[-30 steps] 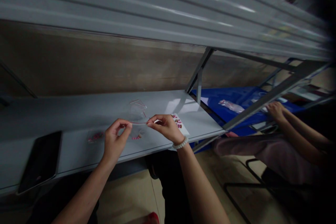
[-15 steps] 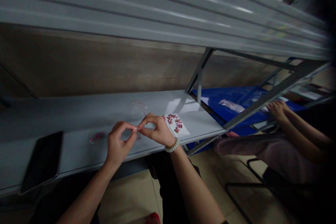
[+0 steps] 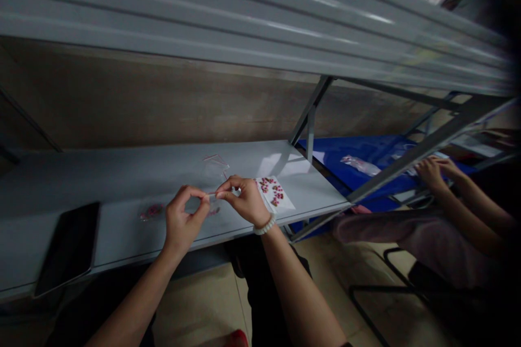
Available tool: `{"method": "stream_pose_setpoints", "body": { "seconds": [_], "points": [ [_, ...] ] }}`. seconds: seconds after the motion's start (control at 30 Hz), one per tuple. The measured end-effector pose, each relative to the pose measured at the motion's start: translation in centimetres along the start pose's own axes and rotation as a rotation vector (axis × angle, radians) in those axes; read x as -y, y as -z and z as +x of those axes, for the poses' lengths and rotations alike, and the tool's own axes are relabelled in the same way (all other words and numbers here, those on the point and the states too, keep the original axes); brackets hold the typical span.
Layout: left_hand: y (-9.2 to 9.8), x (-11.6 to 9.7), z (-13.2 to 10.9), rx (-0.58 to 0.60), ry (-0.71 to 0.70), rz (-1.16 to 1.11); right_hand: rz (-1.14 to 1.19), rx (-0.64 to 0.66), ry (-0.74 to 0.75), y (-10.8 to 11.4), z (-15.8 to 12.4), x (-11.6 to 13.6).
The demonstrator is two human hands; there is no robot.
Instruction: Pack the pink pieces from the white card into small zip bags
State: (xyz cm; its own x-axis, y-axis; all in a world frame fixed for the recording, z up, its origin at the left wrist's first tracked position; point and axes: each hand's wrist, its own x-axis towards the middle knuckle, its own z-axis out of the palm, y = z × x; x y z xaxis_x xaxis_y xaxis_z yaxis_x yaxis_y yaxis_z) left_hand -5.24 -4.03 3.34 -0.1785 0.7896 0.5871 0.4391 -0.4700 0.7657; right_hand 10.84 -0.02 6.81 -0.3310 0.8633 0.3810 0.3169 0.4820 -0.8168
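Each grip is a closed thumb-and-forefinger pinch: left hand (image 3: 181, 223) and right hand (image 3: 245, 201) hold the top edge of a small clear bag (image 3: 212, 201).
It hangs between them just above the grey counter (image 3: 122, 173); a dark tablet (image 3: 67, 246) lies near left, a white sheet of pink pieces (image 3: 274, 193) just beside the right hand, empty clear bags (image 3: 215, 161) farther back, another person's hands (image 3: 431, 172) beyond.

Left hand (image 3: 181, 222) and right hand (image 3: 244, 200) pinched a small clear bag (image 3: 212, 196) over the grey shelf (image 3: 122, 173), with a sheet of pink pieces (image 3: 273, 193) at their 3 o'clock and a dark phone (image 3: 69, 246) at 8 o'clock.
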Motion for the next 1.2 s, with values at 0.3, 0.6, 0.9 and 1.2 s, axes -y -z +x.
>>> {"method": "stream_pose_setpoints", "body": {
  "seconds": [0.3, 0.6, 0.9, 1.2],
  "points": [
    [0.2, 0.6, 0.2, 0.133, 0.092, -0.111, -0.002, -0.039, 0.020, -0.4, 0.1, 0.3],
    [1.3, 0.5, 0.4, 0.032, -0.010, 0.015, 0.125, 0.036, -0.154, 0.1, 0.2, -0.4],
    [2.1, 1.2, 0.6, -0.029, 0.036, 0.058, 0.072, 0.099, -0.100, -0.6, 0.3, -0.6],
    [3.3, 1.5, 0.9, -0.052, 0.050, 0.084, 0.061, 0.103, -0.039, -2.0, 1.0, 0.8]
  ]
}}
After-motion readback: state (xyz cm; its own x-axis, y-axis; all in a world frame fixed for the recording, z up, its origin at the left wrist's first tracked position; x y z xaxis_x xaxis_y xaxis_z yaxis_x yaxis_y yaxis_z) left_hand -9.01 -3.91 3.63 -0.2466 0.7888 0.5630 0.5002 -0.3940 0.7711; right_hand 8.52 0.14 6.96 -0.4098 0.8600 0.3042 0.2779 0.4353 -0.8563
